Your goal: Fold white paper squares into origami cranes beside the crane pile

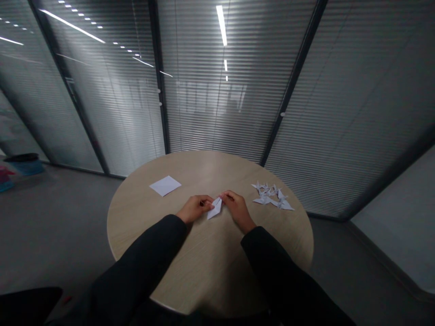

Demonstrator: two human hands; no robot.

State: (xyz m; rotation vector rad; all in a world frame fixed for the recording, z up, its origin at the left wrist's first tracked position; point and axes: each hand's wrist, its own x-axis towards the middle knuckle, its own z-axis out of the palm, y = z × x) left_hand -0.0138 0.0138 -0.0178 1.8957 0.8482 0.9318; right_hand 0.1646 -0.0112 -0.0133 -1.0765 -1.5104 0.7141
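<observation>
A partly folded white paper piece (215, 208), narrow and pointed, lies in the middle of the round wooden table (190, 276). My left hand (195, 208) pinches its left edge with curled fingers. My right hand (236, 207) pinches its upper right tip. Both arms wear dark sleeves. A flat white square sheet (165, 185) rests to the left of my hands. To the right lies a small heap of several folded white paper cranes (272, 196).
Glass walls with closed blinds and dark frames (292, 81) stand just behind the table. Grey floor surrounds it. A dark-rimmed blue bin (23, 163) sits on the floor far left.
</observation>
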